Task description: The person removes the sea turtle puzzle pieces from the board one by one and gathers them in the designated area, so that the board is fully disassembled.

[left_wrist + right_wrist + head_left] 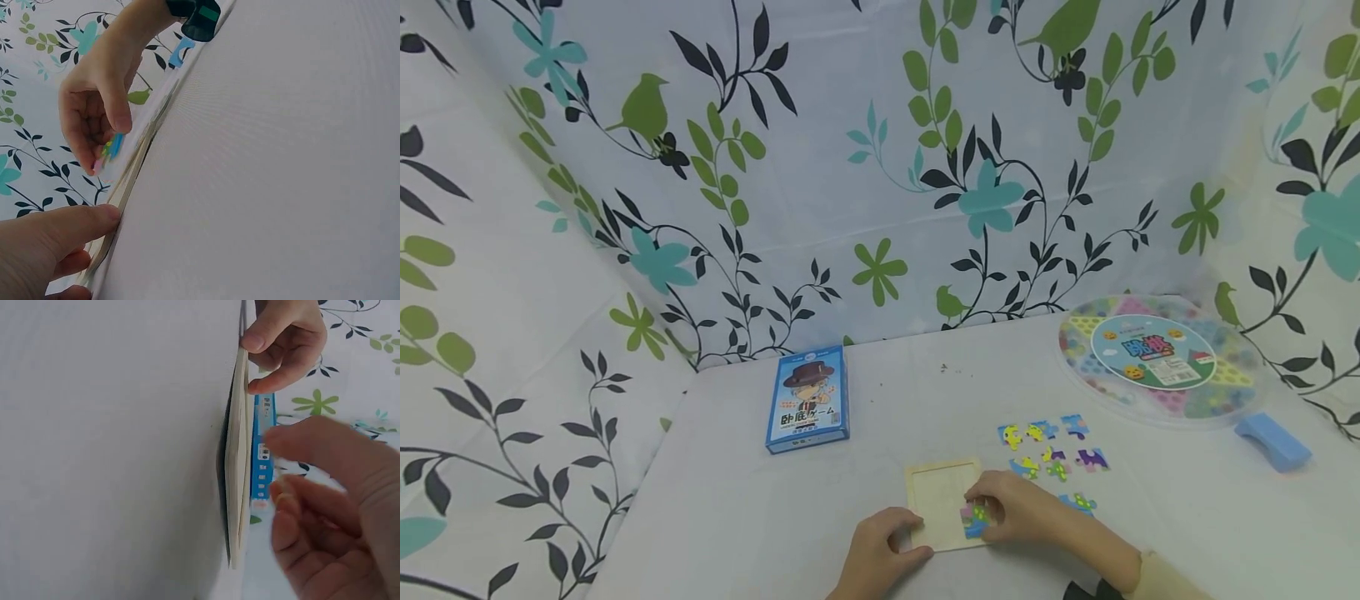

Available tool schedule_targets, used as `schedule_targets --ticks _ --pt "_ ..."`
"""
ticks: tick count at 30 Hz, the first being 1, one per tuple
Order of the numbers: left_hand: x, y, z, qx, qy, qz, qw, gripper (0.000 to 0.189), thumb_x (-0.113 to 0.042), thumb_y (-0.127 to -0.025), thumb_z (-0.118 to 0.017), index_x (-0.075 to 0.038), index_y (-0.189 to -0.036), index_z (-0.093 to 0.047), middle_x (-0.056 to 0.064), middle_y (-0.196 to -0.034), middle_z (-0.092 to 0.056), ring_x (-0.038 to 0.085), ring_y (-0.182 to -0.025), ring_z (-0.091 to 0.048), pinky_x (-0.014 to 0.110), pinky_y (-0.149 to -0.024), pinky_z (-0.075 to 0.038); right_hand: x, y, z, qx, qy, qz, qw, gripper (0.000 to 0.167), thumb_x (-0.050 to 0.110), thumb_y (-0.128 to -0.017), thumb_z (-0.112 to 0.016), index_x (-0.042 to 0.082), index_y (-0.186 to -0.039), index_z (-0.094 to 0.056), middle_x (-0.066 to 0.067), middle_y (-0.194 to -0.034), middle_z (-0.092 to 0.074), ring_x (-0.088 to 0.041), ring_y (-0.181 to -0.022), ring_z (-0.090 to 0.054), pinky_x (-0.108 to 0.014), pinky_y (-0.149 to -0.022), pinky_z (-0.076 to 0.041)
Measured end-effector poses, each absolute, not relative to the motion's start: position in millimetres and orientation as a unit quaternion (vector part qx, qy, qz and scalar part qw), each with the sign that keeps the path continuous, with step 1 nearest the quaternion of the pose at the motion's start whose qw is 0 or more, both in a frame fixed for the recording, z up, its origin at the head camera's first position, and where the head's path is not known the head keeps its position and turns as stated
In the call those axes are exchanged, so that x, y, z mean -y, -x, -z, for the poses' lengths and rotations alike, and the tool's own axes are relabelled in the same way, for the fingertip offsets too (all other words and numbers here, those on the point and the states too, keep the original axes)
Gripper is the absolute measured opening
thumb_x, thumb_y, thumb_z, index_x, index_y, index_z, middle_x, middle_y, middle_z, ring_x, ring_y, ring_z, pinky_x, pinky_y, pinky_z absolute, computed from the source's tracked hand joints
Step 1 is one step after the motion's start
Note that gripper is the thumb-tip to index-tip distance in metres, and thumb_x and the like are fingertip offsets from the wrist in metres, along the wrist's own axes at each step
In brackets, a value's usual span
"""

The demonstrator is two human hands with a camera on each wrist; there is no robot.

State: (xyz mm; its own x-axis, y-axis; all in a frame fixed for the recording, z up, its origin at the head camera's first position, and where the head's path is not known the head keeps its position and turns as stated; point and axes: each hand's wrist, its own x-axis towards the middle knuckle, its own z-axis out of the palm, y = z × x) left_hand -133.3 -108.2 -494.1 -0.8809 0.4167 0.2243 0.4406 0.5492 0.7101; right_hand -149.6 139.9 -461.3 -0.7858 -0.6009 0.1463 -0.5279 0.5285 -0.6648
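A shallow light-wood puzzle tray (936,500) with a raised rim lies on the table in front of me. My left hand (883,546) grips its left side, thumb and fingers at the rim; the left wrist view shows the hand (62,240) at the tray's edge. Over the right part of the tray, my right hand (1022,508) pinches a jigsaw piece (976,520) coloured blue, green and pink. From the left wrist, that piece (114,147) appears raised above the tray between thumb and fingers. In the right wrist view the fingers mostly hide it.
Several loose jigsaw pieces (1057,470) lie right of the tray, one (1084,502) beside my right forearm. A blue boxed game (808,400) lies at the back left. A round clear case of coloured beads (1078,367) and a light-blue block (1273,442) are at the right. Patterned cloth (820,208) hangs behind.
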Motion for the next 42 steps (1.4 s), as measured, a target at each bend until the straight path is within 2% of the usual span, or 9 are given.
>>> schedule_targets --ticks 4,9,15,21,30,36,42 --pt "107.3 133.7 492.4 0.879 0.249 0.407 0.022 0.027 -0.027 -0.07 -0.076 -0.011 -0.091 -0.067 -0.007 -0.09 -0.062 0.001 -0.061 -0.044 0.019 -0.055 -0.041 -147.9 149.1 460.9 -0.859 0.347 0.376 -0.004 0.037 0.013 -0.066 -0.074 0.004 -0.1 -0.063 0.014 -0.079 -0.048 -0.003 -0.066 -0.044 -0.018 -0.057 -0.041" --pt "107.3 134.2 494.1 0.872 0.266 0.408 0.043 0.027 -0.025 -0.07 -0.076 -0.01 -0.091 -0.067 -0.006 -0.089 -0.062 0.0 -0.06 -0.043 0.018 -0.054 -0.041 -169.8 148.9 455.4 -0.835 0.395 0.376 -0.071 0.035 0.009 -0.068 -0.074 0.003 -0.101 -0.063 0.012 -0.078 -0.048 -0.002 -0.063 -0.043 -0.016 -0.053 -0.041" --pt "111.4 133.0 496.5 0.869 0.28 0.403 0.071 0.027 -0.024 -0.069 -0.077 -0.01 -0.089 -0.066 -0.006 -0.087 -0.062 0.0 -0.059 -0.043 0.018 -0.053 -0.04 -195.3 147.8 445.2 -0.825 0.413 0.375 -0.09 0.037 0.004 -0.069 -0.073 0.003 -0.104 -0.062 0.008 -0.077 -0.046 -0.004 -0.062 -0.043 -0.017 -0.051 -0.04" --pt "111.9 133.4 498.2 0.866 0.285 0.404 0.071 0.028 -0.026 -0.07 -0.076 -0.011 -0.09 -0.066 -0.005 -0.088 -0.062 -0.001 -0.059 -0.042 0.017 -0.053 -0.04 -223.7 145.4 441.3 -0.82 0.42 0.369 -0.126 0.043 -0.001 -0.065 -0.073 0.004 -0.106 -0.061 0.009 -0.074 -0.045 -0.003 -0.061 -0.041 -0.018 -0.049 -0.04" --pt "110.5 135.4 503.5 0.866 0.293 0.399 0.07 0.028 -0.027 -0.07 -0.075 -0.011 -0.091 -0.066 -0.003 -0.09 -0.063 0.0 -0.065 -0.046 0.018 -0.057 -0.042 -263.9 135.4 444.6 -0.839 0.391 0.352 -0.136 0.052 -0.004 -0.066 -0.072 0.007 -0.115 -0.058 0.013 -0.078 -0.047 -0.002 -0.065 -0.044 -0.019 -0.053 -0.039" --pt "111.6 136.2 505.4 0.862 0.3 0.402 0.077 0.026 -0.026 -0.071 -0.075 -0.011 -0.09 -0.065 -0.004 -0.089 -0.062 -0.001 -0.061 -0.043 0.017 -0.055 -0.041 -287.1 132.3 453.7 -0.849 0.37 0.345 -0.153 0.045 -0.006 -0.063 -0.074 0.005 -0.105 -0.061 0.013 -0.077 -0.049 -0.002 -0.064 -0.044 -0.016 -0.054 -0.038" --pt "111.3 135.9 506.1 0.863 0.297 0.403 0.073 0.025 -0.027 -0.071 -0.075 -0.012 -0.089 -0.064 -0.006 -0.088 -0.061 -0.002 -0.059 -0.042 0.017 -0.053 -0.04 -305.6 129.9 467.5 -0.858 0.351 0.348 -0.137 0.037 -0.003 -0.063 -0.075 0.004 -0.098 -0.063 0.014 -0.075 -0.051 -0.002 -0.062 -0.044 -0.017 -0.052 -0.039"
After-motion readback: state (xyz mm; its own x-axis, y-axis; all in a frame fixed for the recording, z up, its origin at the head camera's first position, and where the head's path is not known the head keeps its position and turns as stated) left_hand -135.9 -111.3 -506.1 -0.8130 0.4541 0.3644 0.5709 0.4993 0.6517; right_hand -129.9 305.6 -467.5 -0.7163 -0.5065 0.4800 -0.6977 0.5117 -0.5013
